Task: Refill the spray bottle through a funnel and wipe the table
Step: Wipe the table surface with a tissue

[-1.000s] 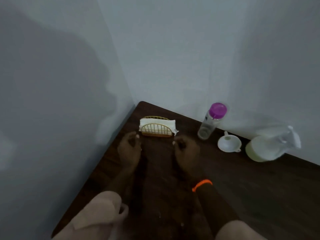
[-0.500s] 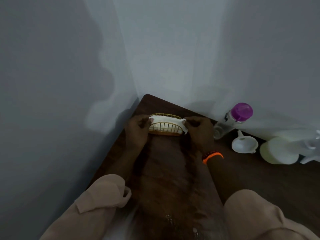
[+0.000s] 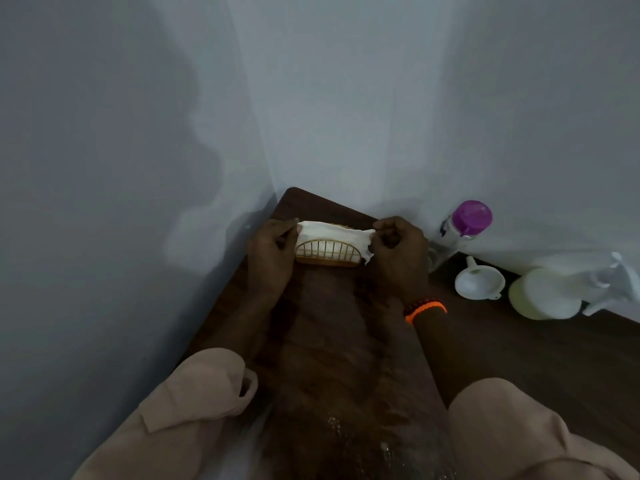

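Note:
A gold wire napkin holder (image 3: pixel 327 254) stands in the far left corner of the dark wooden table (image 3: pixel 519 355), with white tissue (image 3: pixel 332 233) in it. My left hand (image 3: pixel 272 259) pinches the tissue's left end and my right hand (image 3: pixel 398 258) pinches its right end. A white funnel (image 3: pixel 479 282) lies to the right. Beyond it lies a pale spray bottle (image 3: pixel 543 294) on its side, trigger head to the right. A clear bottle with a purple cap (image 3: pixel 462 226) leans by the back wall.
Grey walls close the table at the left and the back. Small wet drops glisten on the wood near the front edge (image 3: pixel 367 441). An orange band (image 3: pixel 425 309) circles my right wrist.
Both hands moved forward from the table surface to the napkin holder and took hold of the tissue's two ends. The view has shifted, so the bottles sit further right.

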